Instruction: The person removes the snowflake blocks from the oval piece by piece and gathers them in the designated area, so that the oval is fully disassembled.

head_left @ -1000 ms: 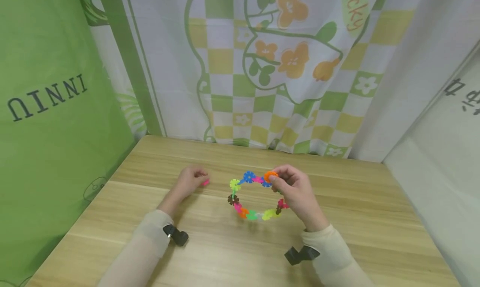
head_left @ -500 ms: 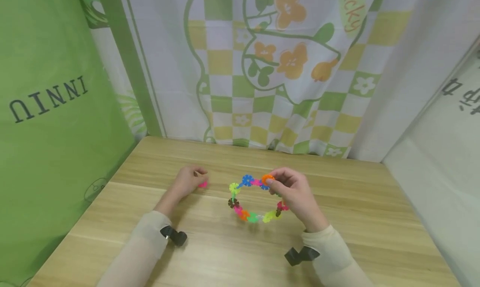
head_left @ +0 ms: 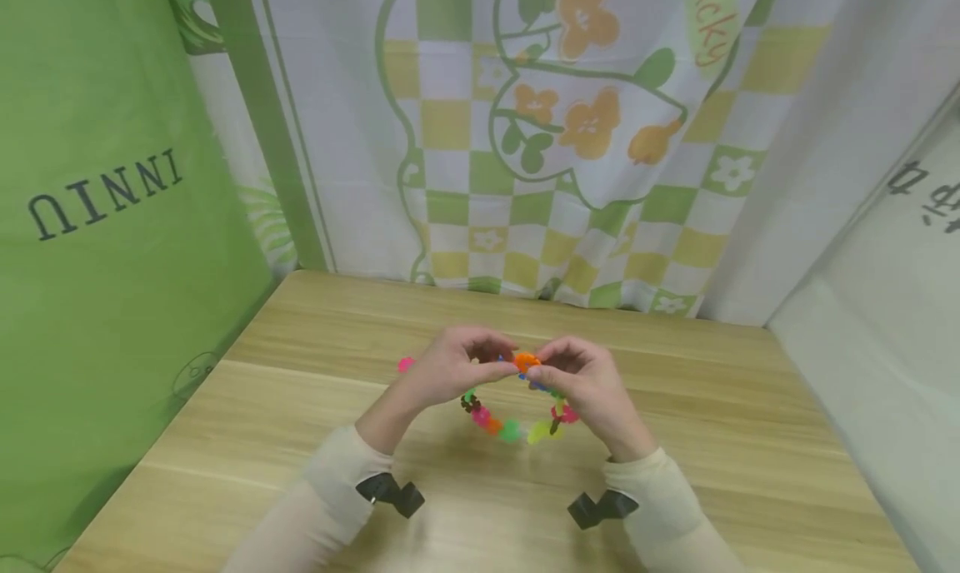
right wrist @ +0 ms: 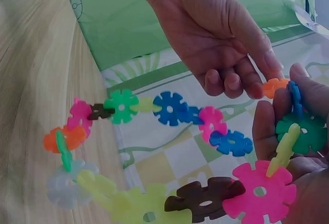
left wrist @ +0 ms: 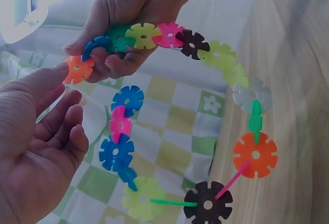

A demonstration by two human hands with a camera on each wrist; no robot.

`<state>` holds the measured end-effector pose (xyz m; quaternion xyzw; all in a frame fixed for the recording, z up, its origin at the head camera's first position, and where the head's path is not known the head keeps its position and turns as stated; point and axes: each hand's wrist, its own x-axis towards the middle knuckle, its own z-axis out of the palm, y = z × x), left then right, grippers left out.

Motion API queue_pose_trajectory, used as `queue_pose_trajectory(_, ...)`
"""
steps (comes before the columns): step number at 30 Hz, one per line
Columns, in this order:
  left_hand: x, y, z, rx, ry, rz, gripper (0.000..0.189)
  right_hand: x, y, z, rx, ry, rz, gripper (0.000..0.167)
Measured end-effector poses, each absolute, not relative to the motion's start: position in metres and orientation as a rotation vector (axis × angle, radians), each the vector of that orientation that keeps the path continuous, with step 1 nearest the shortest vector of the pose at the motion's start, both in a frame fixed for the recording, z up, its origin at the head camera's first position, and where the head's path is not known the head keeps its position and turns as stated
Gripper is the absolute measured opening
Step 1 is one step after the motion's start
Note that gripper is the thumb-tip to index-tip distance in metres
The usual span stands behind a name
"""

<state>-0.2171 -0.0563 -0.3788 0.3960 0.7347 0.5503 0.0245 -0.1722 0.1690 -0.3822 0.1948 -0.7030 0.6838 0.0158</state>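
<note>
Currently, left fingers (right wrist: 249, 80) pinching orange end disc (right wrist: 275, 89). Right fingers (left wrist: 122, 63) gripping chain (left wrist: 243, 97) just beside it, rest looping below. Blue end disc (left wrist: 135, 96) near left fingers, unjoined. Risk: sideways twist could pop slotted joint by right fingers.

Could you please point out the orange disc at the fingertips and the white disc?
Orange disc (left wrist: 82, 72): left wrist view, its flat face.
White disc (right wrist: 66, 188): right wrist view, its flat face.

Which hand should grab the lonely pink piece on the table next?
Probably the left hand: it's nearer the pink notched disc. The right hand is farther off, holding the disc chain. The left would first release the orange disc.
</note>
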Motion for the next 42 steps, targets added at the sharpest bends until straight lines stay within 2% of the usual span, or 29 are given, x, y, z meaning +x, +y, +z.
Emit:
queue_pose_trajectory(10, -0.216, -0.048, -0.382, 1.259, 2.13, 1.746, 0.015, -0.172, 0.167, -0.381, 0.578, -2.209, 2.162, 0.026)
queue_pose_trajectory(18, -0.213, -0.052, -0.381, 1.214, 2.138, 1.829, 0.007, -0.169, 0.171, -0.382, 0.584, -2.352, 1.961, 0.041)
queue_pose_trajectory(26, -0.212, -0.059, -0.38, 1.218, 2.112, 1.853, 0.006, -0.168, 0.174, -0.389, 0.6, -2.41, 1.929, 0.031)
queue_pose_trajectory(34, -0.212, -0.062, -0.38, 1.337, 2.016, 1.782, 0.024, -0.168, 0.172, -0.389, 0.664, -2.359, 1.93, 0.024)
queue_pose_trajectory(42, -0.211, -0.066, -0.378, 1.313, 2.002, 1.757, 0.019, -0.168, 0.172, -0.39, 0.757, -2.322, 1.976, 0.023)
